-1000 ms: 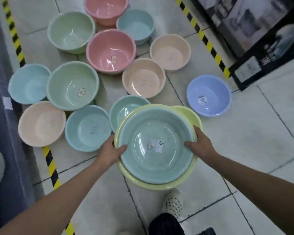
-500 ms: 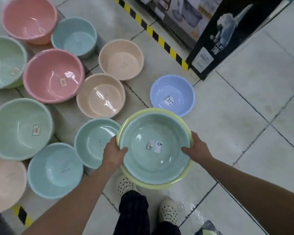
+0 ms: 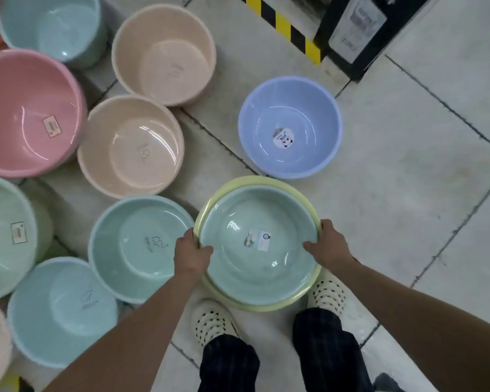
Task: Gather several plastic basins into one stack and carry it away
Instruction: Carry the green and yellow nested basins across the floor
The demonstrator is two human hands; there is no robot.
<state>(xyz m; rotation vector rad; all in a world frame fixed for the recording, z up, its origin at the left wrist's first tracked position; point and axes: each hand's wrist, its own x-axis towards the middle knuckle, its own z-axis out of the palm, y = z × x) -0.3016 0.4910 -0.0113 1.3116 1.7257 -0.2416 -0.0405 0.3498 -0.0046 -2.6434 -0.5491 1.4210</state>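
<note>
I hold a stack of basins above my feet: a teal basin (image 3: 246,267) with a label inside sits nested in a larger yellow basin (image 3: 269,305). My left hand (image 3: 191,256) grips the stack's left rim, thumb inside. My right hand (image 3: 327,246) grips the right rim the same way. Just beyond the stack, a lavender-blue basin (image 3: 290,108) with a panda sticker stands alone on the floor. To the left, several loose basins rest on the floor: two peach (image 3: 130,145) (image 3: 164,52), a pink one (image 3: 29,111), teal ones (image 3: 140,247) (image 3: 63,312), and a green one (image 3: 6,236).
The floor is pale tile. A yellow-and-black hazard stripe (image 3: 283,24) runs along a dark display box (image 3: 359,29) at the top right. My white perforated shoes (image 3: 212,321) and dark trouser legs stand under the stack. Open tile lies to the right.
The view has shifted right and closer, so the loose basins slid leftward in the frame. The held stack stays gripped in both hands, now nearer the blue basin and over my feet.
</note>
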